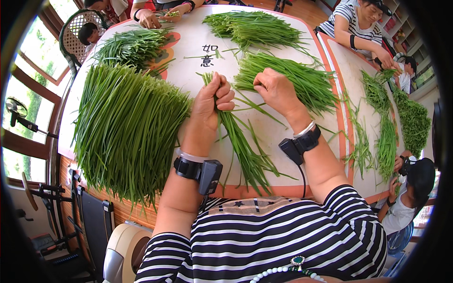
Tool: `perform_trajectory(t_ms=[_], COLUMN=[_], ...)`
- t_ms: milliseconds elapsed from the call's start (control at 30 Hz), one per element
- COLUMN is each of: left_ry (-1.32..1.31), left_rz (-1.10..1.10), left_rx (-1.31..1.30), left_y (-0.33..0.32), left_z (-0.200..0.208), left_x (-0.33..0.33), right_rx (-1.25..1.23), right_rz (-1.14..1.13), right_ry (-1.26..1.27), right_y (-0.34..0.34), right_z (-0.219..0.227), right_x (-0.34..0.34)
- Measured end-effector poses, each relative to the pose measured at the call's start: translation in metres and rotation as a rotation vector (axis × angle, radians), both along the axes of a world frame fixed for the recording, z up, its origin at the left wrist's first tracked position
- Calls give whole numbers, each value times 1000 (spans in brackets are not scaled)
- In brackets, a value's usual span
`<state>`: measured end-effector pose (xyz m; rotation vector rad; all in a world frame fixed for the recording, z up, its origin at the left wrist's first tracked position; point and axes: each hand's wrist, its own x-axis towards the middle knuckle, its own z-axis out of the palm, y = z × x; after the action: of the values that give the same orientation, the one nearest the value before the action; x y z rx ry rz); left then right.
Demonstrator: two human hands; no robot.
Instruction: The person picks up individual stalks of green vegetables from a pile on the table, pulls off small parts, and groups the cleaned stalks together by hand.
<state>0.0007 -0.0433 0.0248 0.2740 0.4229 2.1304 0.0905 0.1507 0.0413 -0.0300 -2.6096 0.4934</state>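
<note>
My left hand [215,98] is closed around a bunch of garlic chives [239,146]. Their cut ends poke out above the fist, and the long green leaves hang down toward the table's near edge. To its right, my right hand [277,93] has its fingers curled into a pinch; whatever is between them is hidden. Just behind that hand lies a loose pile of chives [297,80]. A large, thick stack of chives [130,132] with its ends lined up stands left of my left forearm.
More chives [255,29] lie at the back, and another heap [134,46] at the back left. On the right, a second table [356,101] bears strewn chives. Several people work around the tables; one person's hands [150,20] are at the far edge.
</note>
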Motion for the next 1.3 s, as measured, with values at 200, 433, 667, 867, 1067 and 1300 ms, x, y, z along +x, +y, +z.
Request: perform_trajectory(t_ms=[200, 433, 667, 867, 1067, 1300], left_ry=[51, -55, -48, 19, 69, 139], left_rz=[144, 71, 27, 113, 157, 212], left_rx=[-359, -200, -213, -319, -391, -463], left_y=[7, 1, 3, 7, 10, 10], left_z=[-3, -3, -2, -8, -5, -1], left_x=[10, 0, 4, 3, 8, 14], right_rx=[-68, -43, 103, 176, -10, -243], right_rz=[8, -3, 25, 4, 46, 75], right_ry=[18, 33, -13, -5, 168, 115], right_y=[-2, 1, -4, -9, -3, -6], right_z=[4, 0, -7, -8, -9, 11], right_x=[1, 1, 0, -1, -3, -1])
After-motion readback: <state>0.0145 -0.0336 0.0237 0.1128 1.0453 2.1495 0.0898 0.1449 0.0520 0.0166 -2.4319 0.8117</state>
